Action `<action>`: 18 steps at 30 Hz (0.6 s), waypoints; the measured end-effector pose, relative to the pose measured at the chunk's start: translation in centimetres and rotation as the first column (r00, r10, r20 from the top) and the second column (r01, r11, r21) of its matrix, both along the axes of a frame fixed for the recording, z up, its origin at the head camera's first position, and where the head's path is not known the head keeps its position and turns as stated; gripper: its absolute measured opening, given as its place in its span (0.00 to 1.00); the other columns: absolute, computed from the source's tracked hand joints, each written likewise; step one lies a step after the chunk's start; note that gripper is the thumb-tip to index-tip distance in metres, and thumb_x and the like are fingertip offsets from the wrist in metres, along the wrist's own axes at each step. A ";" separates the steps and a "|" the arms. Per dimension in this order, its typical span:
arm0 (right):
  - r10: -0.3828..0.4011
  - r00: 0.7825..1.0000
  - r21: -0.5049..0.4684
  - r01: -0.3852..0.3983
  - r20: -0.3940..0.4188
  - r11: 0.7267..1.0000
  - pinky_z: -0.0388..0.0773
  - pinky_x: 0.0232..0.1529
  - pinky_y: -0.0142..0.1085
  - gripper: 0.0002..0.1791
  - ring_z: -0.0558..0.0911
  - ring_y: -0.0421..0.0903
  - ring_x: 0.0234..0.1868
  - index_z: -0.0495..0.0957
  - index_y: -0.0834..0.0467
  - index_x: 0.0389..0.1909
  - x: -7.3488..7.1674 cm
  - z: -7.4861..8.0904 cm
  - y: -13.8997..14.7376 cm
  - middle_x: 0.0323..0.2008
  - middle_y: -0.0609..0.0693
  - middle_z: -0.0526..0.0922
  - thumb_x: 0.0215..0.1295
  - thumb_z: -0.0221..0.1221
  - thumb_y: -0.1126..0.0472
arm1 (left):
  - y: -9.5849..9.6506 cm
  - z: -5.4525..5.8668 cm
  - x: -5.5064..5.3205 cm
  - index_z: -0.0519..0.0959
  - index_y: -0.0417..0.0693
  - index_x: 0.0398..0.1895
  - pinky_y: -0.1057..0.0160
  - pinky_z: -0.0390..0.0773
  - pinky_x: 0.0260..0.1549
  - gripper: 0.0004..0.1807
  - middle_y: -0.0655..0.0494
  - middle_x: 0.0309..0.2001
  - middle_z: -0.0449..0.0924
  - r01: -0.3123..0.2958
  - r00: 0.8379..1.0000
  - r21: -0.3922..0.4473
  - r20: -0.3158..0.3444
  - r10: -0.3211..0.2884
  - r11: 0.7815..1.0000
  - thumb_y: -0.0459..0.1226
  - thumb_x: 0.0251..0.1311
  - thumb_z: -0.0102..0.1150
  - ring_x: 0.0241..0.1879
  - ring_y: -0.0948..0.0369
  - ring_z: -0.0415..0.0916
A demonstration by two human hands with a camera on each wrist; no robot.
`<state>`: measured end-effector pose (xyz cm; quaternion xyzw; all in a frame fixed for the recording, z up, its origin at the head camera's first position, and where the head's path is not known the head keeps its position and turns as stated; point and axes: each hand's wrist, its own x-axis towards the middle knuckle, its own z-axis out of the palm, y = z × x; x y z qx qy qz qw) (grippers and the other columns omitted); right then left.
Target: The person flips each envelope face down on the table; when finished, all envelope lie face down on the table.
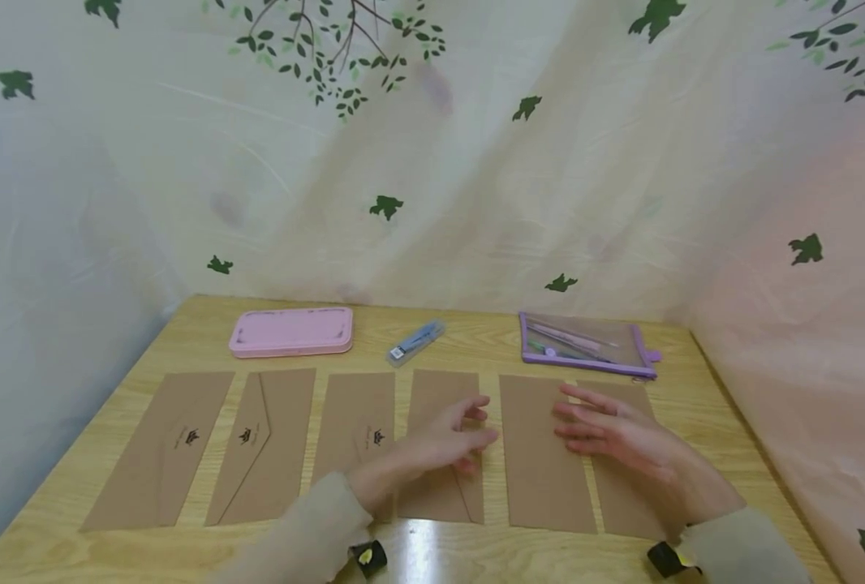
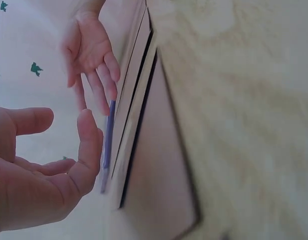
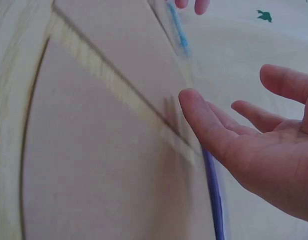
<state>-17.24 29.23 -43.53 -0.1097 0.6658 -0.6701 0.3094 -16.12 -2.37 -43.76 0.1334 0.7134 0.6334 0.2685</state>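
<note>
Several brown paper envelopes lie in a row across the wooden table (image 1: 148,560). My left hand (image 1: 450,434) hovers over the fourth envelope from the left (image 1: 443,397), its fingers loosely bent and holding nothing. Above the two rightmost envelopes is my right hand (image 1: 626,426), fingers spread and pointing left toward the other hand. Its fingertips overlap the plain envelope (image 1: 542,470) in the head view, while the palm covers part of the rightmost envelope (image 1: 622,495). In the right wrist view, the right hand (image 3: 258,130) is empty, with a bare gap between two envelopes beneath it.
Behind the row stand a pink pencil case (image 1: 291,331) at left, a small clear case with a blue label (image 1: 415,342) in the middle, and a purple-edged transparent zip pouch (image 1: 586,342) with pens at right. A leaf-patterned curtain (image 1: 462,162) encloses the table's back and sides.
</note>
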 end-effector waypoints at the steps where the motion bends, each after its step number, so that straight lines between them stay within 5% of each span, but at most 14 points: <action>1: 0.009 1.000 -0.009 -0.009 -0.010 1.000 0.70 0.67 0.50 0.37 0.67 0.64 0.70 0.34 0.67 0.79 0.0 0.1 -0.1 0.75 0.76 0.44 0.83 0.43 0.59 | -0.5 0.2 -0.2 0.59 0.37 0.76 0.52 0.86 0.34 0.36 0.38 0.67 0.66 0.004 1.000 -0.004 -0.019 -0.004 1.000 0.38 0.70 0.61 0.45 0.49 0.80; 8: -0.019 0.996 -0.042 0.015 -0.089 0.999 0.68 0.68 0.45 0.35 0.63 0.61 0.73 0.39 0.67 0.80 0.1 1.4 -2.6 0.76 0.73 0.46 0.83 0.43 0.60 | -4.6 1.7 -1.0 0.58 0.37 0.76 0.49 0.86 0.37 0.39 0.34 0.68 0.63 -0.014 0.991 -0.059 -0.135 0.006 0.998 0.35 0.67 0.65 0.52 0.48 0.76; 18: -0.083 0.989 -0.057 0.076 -0.125 0.995 0.68 0.68 0.48 0.38 0.63 0.63 0.73 0.44 0.68 0.79 0.0 0.7 -8.1 0.76 0.71 0.50 0.77 0.52 0.65 | -7.8 0.7 -1.8 0.66 0.33 0.71 0.53 0.82 0.50 0.37 0.33 0.63 0.71 -0.174 0.955 -0.121 -0.263 0.138 0.977 0.29 0.59 0.71 0.56 0.40 0.76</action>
